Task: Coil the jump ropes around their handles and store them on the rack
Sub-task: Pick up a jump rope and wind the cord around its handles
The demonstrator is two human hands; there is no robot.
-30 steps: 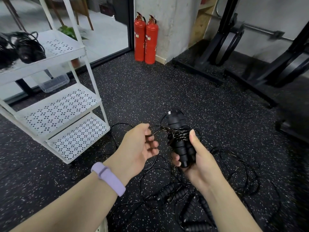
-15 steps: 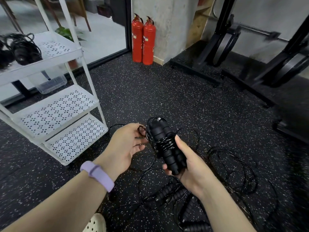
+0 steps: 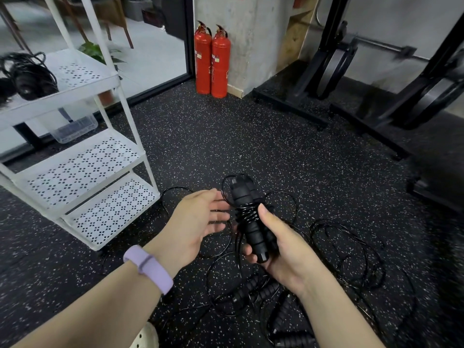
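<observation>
The pair of black ribbed foam handles, wound with thin black cord, is clenched in the right hand above the speckled floor. The left hand is released (fingers straight); the loose end should be tucked tightly before the white perforated metal rack is approached.

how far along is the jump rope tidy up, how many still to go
Done: coiled ropes already sit on the white rack's top shelf. In hand: the right hand grips a handle pair wrapped in cord; the left hand is open beside it. Left: several loose ropes and handles on the floor; exact count unclear.
</observation>
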